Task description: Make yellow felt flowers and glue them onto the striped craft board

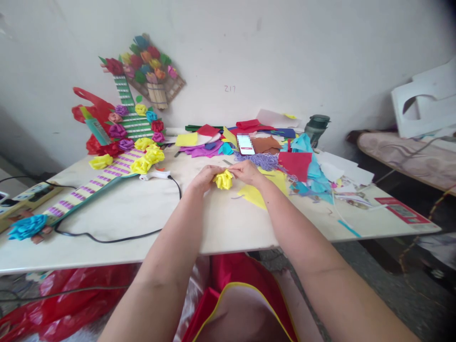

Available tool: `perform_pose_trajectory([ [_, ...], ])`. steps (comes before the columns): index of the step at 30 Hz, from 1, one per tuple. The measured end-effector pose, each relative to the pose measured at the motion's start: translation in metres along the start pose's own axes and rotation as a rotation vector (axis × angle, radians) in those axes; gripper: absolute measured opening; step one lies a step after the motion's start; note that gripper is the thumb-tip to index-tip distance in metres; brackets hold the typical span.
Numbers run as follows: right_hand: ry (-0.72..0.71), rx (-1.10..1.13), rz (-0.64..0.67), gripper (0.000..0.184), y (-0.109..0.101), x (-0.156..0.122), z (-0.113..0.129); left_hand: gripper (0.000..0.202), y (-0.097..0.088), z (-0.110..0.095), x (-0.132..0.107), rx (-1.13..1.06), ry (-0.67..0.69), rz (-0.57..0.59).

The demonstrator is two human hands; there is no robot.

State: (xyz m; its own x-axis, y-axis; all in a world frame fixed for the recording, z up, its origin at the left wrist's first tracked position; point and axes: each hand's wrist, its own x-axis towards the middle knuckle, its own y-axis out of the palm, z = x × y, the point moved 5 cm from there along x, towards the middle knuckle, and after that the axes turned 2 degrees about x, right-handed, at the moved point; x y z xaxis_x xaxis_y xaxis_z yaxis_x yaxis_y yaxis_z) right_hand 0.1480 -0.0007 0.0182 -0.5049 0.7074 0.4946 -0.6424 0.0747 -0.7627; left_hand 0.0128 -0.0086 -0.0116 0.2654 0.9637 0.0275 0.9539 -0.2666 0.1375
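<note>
Both hands meet over the middle of the table around a yellow paper flower [223, 180]. My left hand [207, 176] is closed on the flower's left side. From the right, my right hand [246, 172] pinches at the flower's edge; its fingertips are partly hidden. Just right of the flower lie yellow sheets [254, 194]. Several finished yellow flowers [147, 159] rest to the left, on a long panel [96, 183] striped in purple and cream. A white glue gun [156, 175] with a black cord lies beside them.
Coloured sheets, purple shreds [258, 161] and a phone [245, 144] cover the back of the table. A dark bottle [316, 129] stands at the back right. Black cord [107, 241] loops across the left front. A power strip [30, 197] sits at the left edge.
</note>
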Motion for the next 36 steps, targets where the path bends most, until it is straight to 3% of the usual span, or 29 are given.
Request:
perform_pose_trajectory([
  [8,-0.027,-0.2,-0.016,0.026,-0.003,0.0,0.009,0.014,0.002,0.0,-0.002,-0.085,-0.127,-0.087],
  [20,-0.072,-0.407,-0.015,0.03,-0.004,-0.002,0.023,0.016,0.003,0.001,0.0,-0.137,-0.11,-0.09],
  [36,-0.032,-0.267,-0.065,0.025,-0.001,0.0,0.012,0.013,-0.003,-0.002,-0.002,-0.024,-0.024,-0.111],
])
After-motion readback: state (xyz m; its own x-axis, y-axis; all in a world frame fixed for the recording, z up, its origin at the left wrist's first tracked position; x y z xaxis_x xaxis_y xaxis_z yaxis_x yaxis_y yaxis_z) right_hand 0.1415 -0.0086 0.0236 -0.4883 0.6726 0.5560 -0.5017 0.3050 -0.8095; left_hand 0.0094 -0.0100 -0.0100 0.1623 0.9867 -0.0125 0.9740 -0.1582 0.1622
